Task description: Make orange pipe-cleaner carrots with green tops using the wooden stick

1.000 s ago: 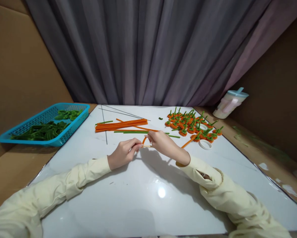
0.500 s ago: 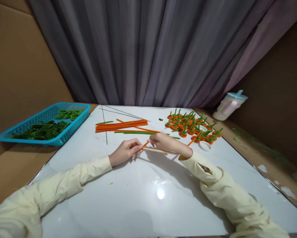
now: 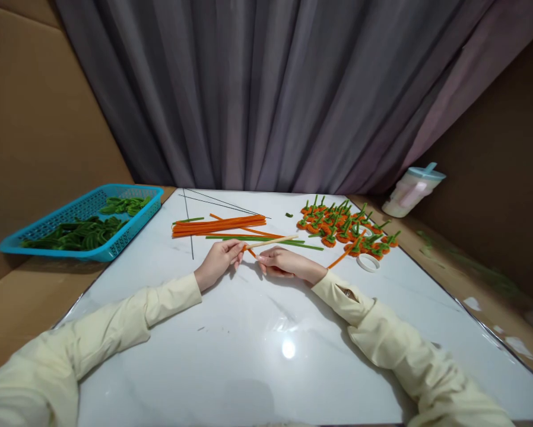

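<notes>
Left hand (image 3: 222, 262) pinches wooden stick (image 3: 278, 241) and orange strip (image 3: 251, 252) together; right hand (image 3: 289, 263) pinches same strip, fingertips pressed close; strip spans gap between hands, over white tabletop (image 3: 190, 367); orange bundle (image 3: 219, 226) lies just beyond.

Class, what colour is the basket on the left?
The basket is bright blue, seen best in the head view.

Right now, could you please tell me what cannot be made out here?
In the head view:
Stick, left end: hidden by the left hand.
Orange strip, course: partly hidden by the right hand.
Right sleeve: cut off by the bottom edge.
Specks: too small to identify.
</notes>
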`<action>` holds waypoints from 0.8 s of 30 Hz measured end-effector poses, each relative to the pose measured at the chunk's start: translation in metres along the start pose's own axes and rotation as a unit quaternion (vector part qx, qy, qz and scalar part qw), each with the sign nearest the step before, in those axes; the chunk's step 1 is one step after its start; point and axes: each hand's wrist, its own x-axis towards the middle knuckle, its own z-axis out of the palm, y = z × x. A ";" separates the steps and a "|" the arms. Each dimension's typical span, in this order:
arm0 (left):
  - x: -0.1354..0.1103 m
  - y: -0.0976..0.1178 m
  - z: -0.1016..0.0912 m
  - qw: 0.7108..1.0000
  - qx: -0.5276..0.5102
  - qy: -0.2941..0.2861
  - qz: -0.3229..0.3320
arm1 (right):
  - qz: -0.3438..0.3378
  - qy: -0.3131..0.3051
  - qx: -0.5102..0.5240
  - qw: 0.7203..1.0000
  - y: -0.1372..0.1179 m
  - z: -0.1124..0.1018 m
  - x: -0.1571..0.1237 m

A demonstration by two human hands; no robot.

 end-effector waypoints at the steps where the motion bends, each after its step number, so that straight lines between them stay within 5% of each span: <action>1: 0.001 -0.002 0.000 1.000 0.023 0.014 0.004 | 0.007 -0.001 -0.001 1.000 0.001 0.000 0.001; 14: -0.009 0.007 0.003 0.934 0.323 0.043 0.146 | -0.019 -0.071 -0.036 0.997 -0.001 0.005 0.001; 20: -0.010 0.016 -0.010 0.818 0.484 -0.064 0.304 | -0.020 -0.107 -0.022 0.994 -0.004 0.003 -0.003; 24: -0.013 0.035 -0.015 0.740 0.571 -0.119 0.335 | -0.043 -0.115 0.002 0.992 -0.005 0.001 -0.005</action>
